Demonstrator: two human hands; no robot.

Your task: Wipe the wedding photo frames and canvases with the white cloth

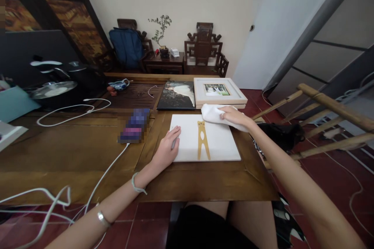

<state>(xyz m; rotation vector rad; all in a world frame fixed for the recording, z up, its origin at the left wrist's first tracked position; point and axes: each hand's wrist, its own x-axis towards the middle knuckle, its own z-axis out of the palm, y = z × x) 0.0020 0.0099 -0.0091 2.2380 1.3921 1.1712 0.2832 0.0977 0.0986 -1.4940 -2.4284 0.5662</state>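
A: Now, entry one, the white board [204,140]. Position?

B: Flat on the wooden table [87,155], near the front edge, right of centre. A tan clothespin-shaped figure [203,140] shows in its middle, running near to far.

A: Right hand [233,116]?

B: At the board's far right corner, palm down. Fingers curled around a bunched white cloth [214,113], which rests on the board's far edge.

A: Left hand [167,148]?

B: Laid on the board's left edge, palm down. Fingers stretched out, close together, tips on the white surface; nothing gripped. A pale band sits on that wrist, a metal bangle further up the forearm.

A: Just beyond the board?

B: Two items side by side, touching or nearly so. A white picture frame [217,90] with a small photo, far right, just behind the cloth. To its left, a dark print [177,95] with a pale shape on it.

A: Further left?

B: A blurred purple-blue object [134,125] on the table, well left of the board. A white cable [108,171] runs from it toward the near left edge. Another white cable [73,112] loops at the far left. A small blue-and-white item [118,84] lies farther back; cannot tell what it is.

A: Background?

B: A carved wooden chair [204,52] against the far wall, a potted plant [162,35] on a low table left of it, then a blue bag [127,48]. Bamboo poles [327,105] at right.
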